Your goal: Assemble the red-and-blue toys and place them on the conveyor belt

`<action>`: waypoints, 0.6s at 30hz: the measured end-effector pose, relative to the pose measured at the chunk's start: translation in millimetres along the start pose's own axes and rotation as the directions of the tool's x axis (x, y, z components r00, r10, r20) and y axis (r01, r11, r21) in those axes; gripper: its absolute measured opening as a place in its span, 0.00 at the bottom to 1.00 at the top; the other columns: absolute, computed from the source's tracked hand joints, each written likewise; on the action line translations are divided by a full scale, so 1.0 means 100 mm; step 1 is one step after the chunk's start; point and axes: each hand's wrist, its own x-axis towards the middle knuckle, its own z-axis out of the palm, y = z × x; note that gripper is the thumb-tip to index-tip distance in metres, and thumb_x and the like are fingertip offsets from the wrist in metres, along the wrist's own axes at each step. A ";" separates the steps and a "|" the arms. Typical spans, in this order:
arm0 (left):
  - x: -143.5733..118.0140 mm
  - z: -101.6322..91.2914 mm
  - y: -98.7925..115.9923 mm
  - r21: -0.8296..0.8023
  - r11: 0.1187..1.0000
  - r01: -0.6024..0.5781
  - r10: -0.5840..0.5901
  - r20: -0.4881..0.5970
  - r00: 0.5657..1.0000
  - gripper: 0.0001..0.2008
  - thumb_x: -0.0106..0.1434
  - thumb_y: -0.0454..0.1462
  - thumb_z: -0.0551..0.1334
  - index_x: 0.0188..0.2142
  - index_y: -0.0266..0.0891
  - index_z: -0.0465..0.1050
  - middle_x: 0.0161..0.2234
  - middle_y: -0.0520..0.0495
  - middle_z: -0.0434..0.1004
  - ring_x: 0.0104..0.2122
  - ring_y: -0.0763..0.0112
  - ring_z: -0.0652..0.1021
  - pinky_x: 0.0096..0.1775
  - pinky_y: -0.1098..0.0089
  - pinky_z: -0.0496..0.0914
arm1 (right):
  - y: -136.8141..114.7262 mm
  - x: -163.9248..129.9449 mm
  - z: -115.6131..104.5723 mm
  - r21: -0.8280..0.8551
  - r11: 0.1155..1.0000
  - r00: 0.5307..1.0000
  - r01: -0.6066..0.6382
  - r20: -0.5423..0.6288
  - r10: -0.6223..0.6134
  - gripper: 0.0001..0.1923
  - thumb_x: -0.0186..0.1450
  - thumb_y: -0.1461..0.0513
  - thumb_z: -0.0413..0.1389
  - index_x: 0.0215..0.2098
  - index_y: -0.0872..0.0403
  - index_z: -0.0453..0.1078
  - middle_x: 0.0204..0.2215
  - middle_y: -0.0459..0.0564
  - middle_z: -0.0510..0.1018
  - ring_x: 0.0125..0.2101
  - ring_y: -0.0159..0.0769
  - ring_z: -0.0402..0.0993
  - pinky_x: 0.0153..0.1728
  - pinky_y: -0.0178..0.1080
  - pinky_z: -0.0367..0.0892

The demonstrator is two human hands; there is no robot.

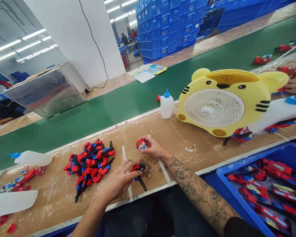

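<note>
The left hand pinches a red-and-black toy part over a small black glue dish at bench centre; the right hand grips a red-blue toy piece just beyond, at twelve o'clock. Probably gluing; joining needs careful alignment. At four o'clock, a blue bin holds similar parts.

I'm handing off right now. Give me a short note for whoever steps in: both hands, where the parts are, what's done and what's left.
Left hand: pinching a red and black toy part over the dark glue dish on the marked square of the workbench.
Right hand: holding a small red, white and blue toy piece, just behind the dish.
Supplies: pile of red, blue and black parts at left; upright glue bottle behind; blue bin of similar parts at right.
Done: both pieces picked up.
Left: the two are not yet joined; the pile looks unworked.
</note>
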 end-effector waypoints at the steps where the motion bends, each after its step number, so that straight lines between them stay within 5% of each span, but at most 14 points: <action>1: 0.03 0.00 0.00 0.036 0.999 -0.026 0.026 0.025 0.999 0.24 0.68 0.29 0.51 0.58 0.54 0.70 0.60 0.44 0.68 0.58 0.55 0.67 0.57 0.54 0.68 | 0.00 0.00 0.00 0.004 1.000 1.000 0.003 -0.012 -0.003 0.30 0.46 0.64 0.73 0.45 0.53 0.70 0.38 0.47 0.79 0.39 0.35 0.75 0.45 0.38 0.65; 11: 0.23 -0.01 0.07 0.214 0.965 -0.154 0.130 0.123 0.984 0.26 0.64 0.25 0.51 0.56 0.47 0.71 0.60 0.42 0.67 0.60 0.53 0.65 0.56 0.50 0.70 | -0.03 0.03 -0.01 -0.062 0.998 0.998 0.025 -0.048 -0.028 0.31 0.46 0.63 0.73 0.46 0.52 0.70 0.40 0.48 0.79 0.39 0.33 0.74 0.45 0.37 0.67; 15: 0.14 0.04 -0.02 0.003 0.996 -0.091 0.091 -0.071 0.993 0.23 0.66 0.27 0.54 0.56 0.51 0.71 0.59 0.45 0.69 0.58 0.59 0.68 0.58 0.54 0.66 | -0.01 0.00 -0.02 0.009 1.000 1.000 0.009 -0.030 -0.009 0.35 0.46 0.64 0.73 0.51 0.50 0.70 0.44 0.48 0.78 0.43 0.35 0.74 0.46 0.38 0.67; 18: 0.10 0.12 -0.08 -0.343 0.937 0.063 -0.156 -0.249 0.956 0.17 0.66 0.33 0.60 0.53 0.48 0.73 0.55 0.43 0.73 0.55 0.59 0.71 0.58 0.55 0.65 | -0.02 -0.02 0.00 0.049 0.998 0.999 -0.036 0.003 0.036 0.34 0.45 0.64 0.73 0.50 0.52 0.73 0.40 0.47 0.79 0.40 0.35 0.75 0.44 0.38 0.68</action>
